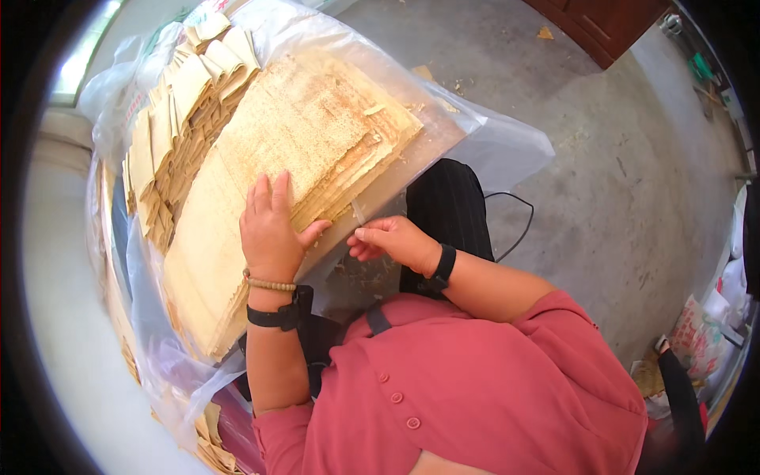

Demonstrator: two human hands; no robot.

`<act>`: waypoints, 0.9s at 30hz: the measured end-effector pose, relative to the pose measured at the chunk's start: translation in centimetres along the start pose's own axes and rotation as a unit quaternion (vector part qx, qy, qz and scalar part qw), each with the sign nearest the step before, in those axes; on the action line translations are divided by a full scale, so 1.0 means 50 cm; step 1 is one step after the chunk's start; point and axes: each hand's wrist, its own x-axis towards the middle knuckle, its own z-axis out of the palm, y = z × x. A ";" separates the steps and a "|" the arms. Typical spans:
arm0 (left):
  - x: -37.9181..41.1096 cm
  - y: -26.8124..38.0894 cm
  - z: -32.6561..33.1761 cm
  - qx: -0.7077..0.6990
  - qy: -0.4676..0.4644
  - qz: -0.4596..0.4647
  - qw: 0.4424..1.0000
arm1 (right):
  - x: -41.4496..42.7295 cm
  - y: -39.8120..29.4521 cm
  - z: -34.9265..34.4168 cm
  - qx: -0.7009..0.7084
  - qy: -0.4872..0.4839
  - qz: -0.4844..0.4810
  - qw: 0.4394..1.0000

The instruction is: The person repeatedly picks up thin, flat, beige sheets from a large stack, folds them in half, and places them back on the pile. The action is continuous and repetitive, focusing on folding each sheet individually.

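A thick stack of pale yellow, rough-edged sheets (pixel 297 119) that look like handmade paper lies at a slant before me. My left hand (pixel 272 231) rests flat on its top sheet near the front edge, with the thumb spread towards that edge. Just off the stack's right front edge, my right hand (pixel 392 240) has its thumb and forefinger pinched together. A thin pale strip (pixel 358 212) stands out from those fingertips towards the stack edge. The top sheet is browned and speckled on its far part, and layers along the right side are ragged.
Folded sheets (pixel 172 113) stand in overlapping rows beyond the stack's left side. Clear plastic sheeting (pixel 504 133) covers the work surface and hangs over its edge. A black cable (pixel 528 222) loops by my knee. Lower right, a person's dark sleeve or leg (pixel 683 380) shows near bags (pixel 694 338).
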 end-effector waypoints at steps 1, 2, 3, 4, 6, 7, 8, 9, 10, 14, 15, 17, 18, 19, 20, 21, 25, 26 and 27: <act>-0.001 -0.008 0.006 0.003 -0.011 -0.003 1.000 | -0.001 0.000 0.000 -0.001 -0.004 0.002 1.000; -0.003 -0.016 0.009 0.007 -0.023 -0.005 1.000 | -0.003 -0.001 -0.001 -0.002 -0.007 0.004 1.000; -0.002 -0.024 0.008 -0.014 -0.037 -0.011 0.999 | -0.005 -0.005 -0.002 0.000 -0.006 0.006 1.000; 0.000 -0.034 0.005 -0.034 -0.051 -0.017 0.998 | -0.009 -0.011 -0.001 0.002 -0.004 0.008 1.000; 0.008 -0.039 -0.012 -0.060 -0.079 -0.021 0.995 | -0.010 -0.013 -0.003 0.007 -0.004 0.011 1.000; 0.016 -0.039 -0.030 -0.065 -0.093 -0.019 0.993 | -0.008 -0.012 -0.004 0.009 -0.004 0.012 1.000; 0.020 -0.039 -0.040 -0.071 -0.107 -0.016 0.992 | -0.007 -0.011 -0.005 0.012 -0.005 0.014 1.000; 0.019 -0.040 -0.039 -0.070 -0.095 -0.008 0.993 | -0.006 -0.010 -0.006 0.011 -0.007 0.012 1.000; 0.017 -0.041 -0.038 -0.069 -0.083 0.001 0.994 | -0.006 -0.010 -0.007 0.009 -0.009 0.011 1.000; 0.004 -0.048 -0.022 -0.079 -0.064 0.008 0.995 | -0.015 -0.022 -0.004 0.012 -0.005 0.019 1.000; 0.005 -0.055 -0.023 -0.099 -0.068 0.004 0.993 | -0.015 -0.022 -0.005 0.012 -0.007 0.018 1.000; 0.007 -0.073 -0.029 -0.139 -0.076 -0.004 0.987 | -0.011 -0.016 -0.009 0.013 -0.010 0.018 1.000; 0.011 -0.063 -0.029 -0.124 -0.069 -0.013 0.990 | -0.010 -0.015 -0.011 0.013 -0.008 0.019 1.000; 0.015 -0.045 -0.028 -0.109 -0.062 -0.023 0.992 | -0.009 -0.015 -0.012 0.014 -0.006 0.021 1.000; 0.018 -0.033 -0.027 -0.094 -0.054 -0.033 0.994 | -0.007 -0.014 -0.013 0.014 -0.004 0.023 1.000; 0.018 -0.032 -0.024 -0.085 -0.043 -0.031 0.995 | -0.004 -0.013 -0.014 0.010 -0.004 0.023 1.000; 0.016 -0.045 -0.003 -0.078 -0.010 -0.027 0.997 | -0.012 -0.025 -0.010 0.010 0.004 0.027 1.000; 0.016 -0.052 -0.002 -0.083 -0.005 -0.028 0.996 | -0.016 -0.031 -0.008 0.014 0.008 0.029 0.999; 0.017 -0.057 -0.003 -0.100 0.000 -0.031 0.994 | -0.017 -0.033 -0.008 0.019 0.011 0.030 0.999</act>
